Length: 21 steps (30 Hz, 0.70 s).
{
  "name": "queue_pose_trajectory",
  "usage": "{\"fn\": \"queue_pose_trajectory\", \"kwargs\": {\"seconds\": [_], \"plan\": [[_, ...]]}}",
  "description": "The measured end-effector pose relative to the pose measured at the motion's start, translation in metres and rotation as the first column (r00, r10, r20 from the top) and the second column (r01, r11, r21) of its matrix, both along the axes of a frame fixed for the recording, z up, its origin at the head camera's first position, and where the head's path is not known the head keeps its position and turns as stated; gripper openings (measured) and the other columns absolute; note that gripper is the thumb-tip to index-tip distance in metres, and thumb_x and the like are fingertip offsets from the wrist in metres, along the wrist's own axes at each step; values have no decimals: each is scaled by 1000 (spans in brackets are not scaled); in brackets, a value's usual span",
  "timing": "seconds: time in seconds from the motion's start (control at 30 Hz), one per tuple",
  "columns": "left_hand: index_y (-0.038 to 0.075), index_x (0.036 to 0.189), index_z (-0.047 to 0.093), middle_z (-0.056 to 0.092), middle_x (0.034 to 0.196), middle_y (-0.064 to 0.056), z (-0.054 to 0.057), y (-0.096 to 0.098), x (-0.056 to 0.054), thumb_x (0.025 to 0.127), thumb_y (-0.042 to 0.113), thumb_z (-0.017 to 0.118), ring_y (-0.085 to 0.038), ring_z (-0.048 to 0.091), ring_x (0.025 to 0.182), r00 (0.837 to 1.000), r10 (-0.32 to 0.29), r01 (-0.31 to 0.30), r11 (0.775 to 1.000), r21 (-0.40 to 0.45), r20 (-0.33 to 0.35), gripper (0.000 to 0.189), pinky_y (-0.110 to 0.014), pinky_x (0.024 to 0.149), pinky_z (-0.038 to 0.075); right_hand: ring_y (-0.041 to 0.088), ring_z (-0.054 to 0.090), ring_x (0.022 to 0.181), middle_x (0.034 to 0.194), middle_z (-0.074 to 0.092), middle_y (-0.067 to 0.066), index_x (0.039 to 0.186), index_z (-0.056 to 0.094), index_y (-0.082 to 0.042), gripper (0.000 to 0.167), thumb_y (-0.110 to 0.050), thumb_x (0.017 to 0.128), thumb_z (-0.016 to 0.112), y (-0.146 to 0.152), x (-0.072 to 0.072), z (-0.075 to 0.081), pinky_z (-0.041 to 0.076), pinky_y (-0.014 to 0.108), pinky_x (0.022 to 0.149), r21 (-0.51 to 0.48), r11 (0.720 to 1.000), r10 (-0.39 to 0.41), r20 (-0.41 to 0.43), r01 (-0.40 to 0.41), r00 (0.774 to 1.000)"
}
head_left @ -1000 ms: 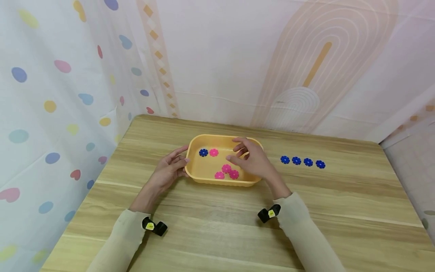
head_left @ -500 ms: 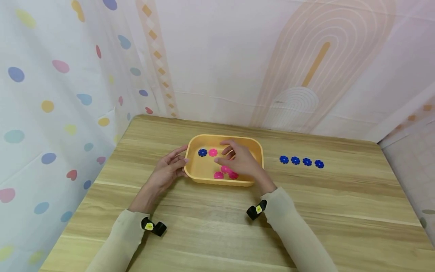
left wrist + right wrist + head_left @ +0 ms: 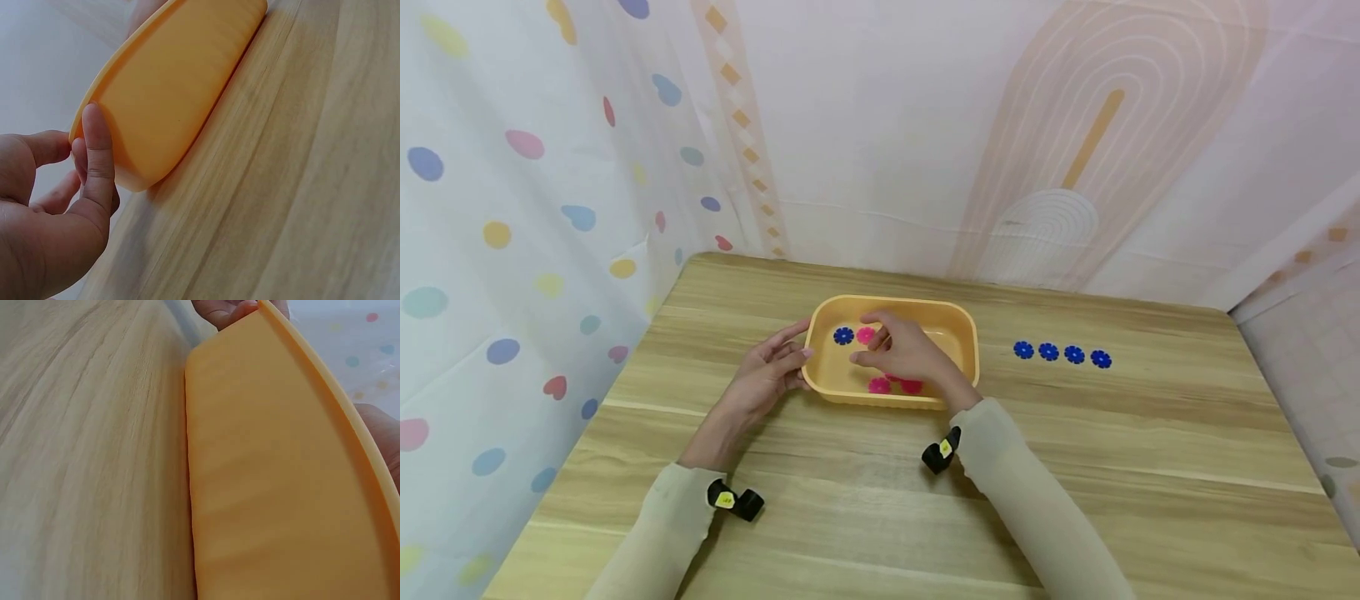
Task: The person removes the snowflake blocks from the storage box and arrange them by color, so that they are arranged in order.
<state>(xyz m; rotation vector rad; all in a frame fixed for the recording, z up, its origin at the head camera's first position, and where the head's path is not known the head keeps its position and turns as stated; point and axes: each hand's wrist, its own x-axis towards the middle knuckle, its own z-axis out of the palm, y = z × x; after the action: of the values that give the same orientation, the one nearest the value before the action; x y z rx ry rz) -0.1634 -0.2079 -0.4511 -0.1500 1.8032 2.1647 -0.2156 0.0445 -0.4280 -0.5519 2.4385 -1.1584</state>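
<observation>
An orange-yellow plastic basin (image 3: 880, 402) stands on the table. My left hand (image 3: 760, 371) holds its left end; in the left wrist view the thumb and fingers pinch the basin's rim (image 3: 84, 112). Inside lie a blue snowflake disc (image 3: 844, 336) and a pink snowflake disc (image 3: 865, 335), side by side at the far left. Several more pink discs (image 3: 879, 386) lie near the front wall, partly hidden under my right hand (image 3: 910, 350). That hand reaches into the basin, thumb and fingers apart, fingertips close to the far pink disc. Nothing shows between them.
On the wooden table (image 3: 820, 500), several blue snowflake discs (image 3: 1048, 352) form a row to the right of the basin. A patterned curtain (image 3: 880, 150) hangs behind the table and along its left side.
My right hand has moved left across the basin, toward the far-left pink disc, and now covers part of the front pink discs. The left hand keeps its hold on the basin.
</observation>
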Motion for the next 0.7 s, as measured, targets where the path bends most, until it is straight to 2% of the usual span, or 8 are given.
{"fn": "queue_pose_trajectory", "kwargs": {"seconds": [0.4,0.53,0.7], "plan": [[13,158,40,64,110,-8,-1,0,1,103,15,64,-12,67,76,1000,-8,8,1000,5,1,60,-24,69,63,15,68,75,97,71,5,153,45,-13,74,-37,91,78,-17,-7,1,57,27,78,74,996,36,92,-43,995],[14,158,40,64,110,-8,0,0,1,103,14,63,-11,67,76,1000,-6,6,1000,-1,5,60,-24,69,63,13,65,71,96,69,5,153,46,-12,72,-35,92,77,-21,-10,-1,54,25,74,101,993,55,81,-63,995],[14,158,40,62,110,-8,1,-1,1,103,14,64,-11,66,74,1000,-2,2,1000,1,7,61,-24,68,63,11,58,66,84,64,3,150,50,-10,66,-29,92,76,-24,-13,-4,48,22,65,116,988,95,38,-99,995]]}}
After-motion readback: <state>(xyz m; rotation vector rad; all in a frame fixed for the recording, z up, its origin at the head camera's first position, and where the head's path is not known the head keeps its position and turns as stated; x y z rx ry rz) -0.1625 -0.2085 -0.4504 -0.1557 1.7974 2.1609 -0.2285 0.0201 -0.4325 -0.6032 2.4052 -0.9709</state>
